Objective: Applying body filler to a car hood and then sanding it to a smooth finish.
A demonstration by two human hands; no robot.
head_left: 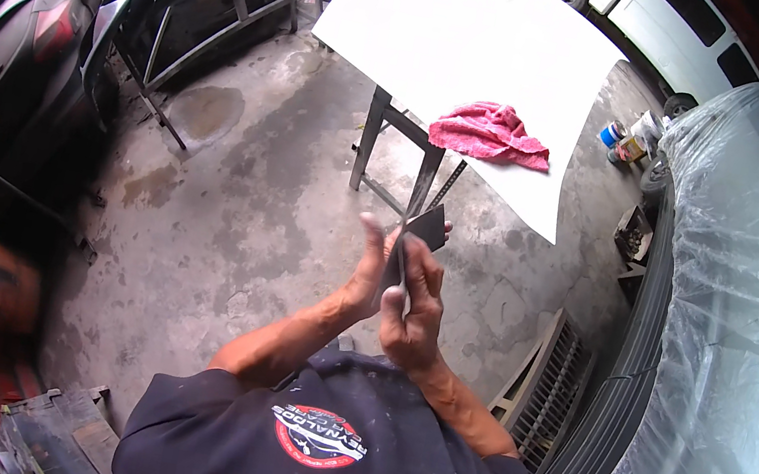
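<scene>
In front of my chest, both hands hold a folded sheet of dark sandpaper [426, 229]. My left hand [367, 271] lies behind and under it, thumb raised apart from the sheet and fingertips showing past its right edge. My right hand [415, 309] is closed on the near side, fingers bent over the sheet and thumb pointing up along it. Beyond my hands, a large white car panel [465, 39] rests on a dark metal stand [403, 125]. A crumpled pink cloth [489, 135] lies on the panel's near part.
Dark bumpers on a metal frame [222, 37] stand at left. A car under clear plastic sheeting [734, 300] fills the right side, with a slatted grille [549, 399] on the concrete floor [200, 216] beside it. Paint cans [613, 134] sit beyond, near a white van [679, 36].
</scene>
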